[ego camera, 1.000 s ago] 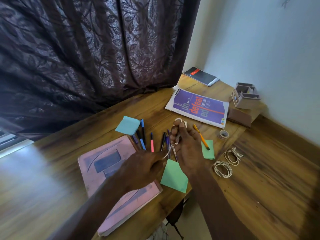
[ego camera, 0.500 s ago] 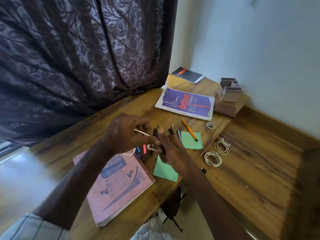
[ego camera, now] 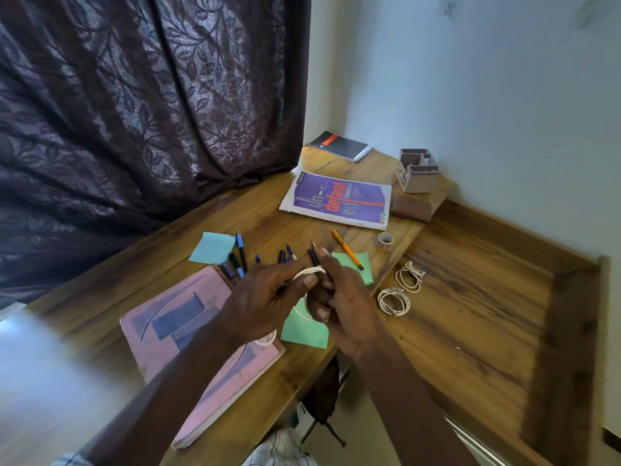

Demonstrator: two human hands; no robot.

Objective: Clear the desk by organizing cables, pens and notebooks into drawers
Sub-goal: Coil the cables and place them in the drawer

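**A:** What have your hands got?

**B:** A thin white cable (ego camera: 309,271). My left hand (ego camera: 265,297) pinches a bend of it between thumb and curled fingers. My right hand (ego camera: 346,307) has its fingers curled in round the same cable. The 2 hands touch above the brown wooden desk (ego camera: 262,213).

**A:** Any other cables?

**B:** 2 coiled white cables (ego camera: 393,301) lie side by side at 3 o'clock from my hands, past the desk edge on another wooden surface. A white loop (ego camera: 267,340) shows under my left wrist at 7 o'clock; I cannot tell whether it belongs to the held cable.

**A:** And the pens?

**B:** Loose blue and black pens (ego camera: 240,252) lie at 11 o'clock. An orange pen (ego camera: 346,249) lies at 1 o'clock, its tip on a green sticky note (ego camera: 364,267). 2 dark pens (ego camera: 313,255) show just above my right fingertips; whether I hold them I cannot tell.

**A:** Notebooks?

**B:** A pink-covered notebook (ego camera: 181,331) lies at 8 o'clock, partly under my left forearm. A purple-covered notebook (ego camera: 339,200) lies at 12 o'clock, and a black spiral notebook (ego camera: 341,147) sits beyond it in the corner.
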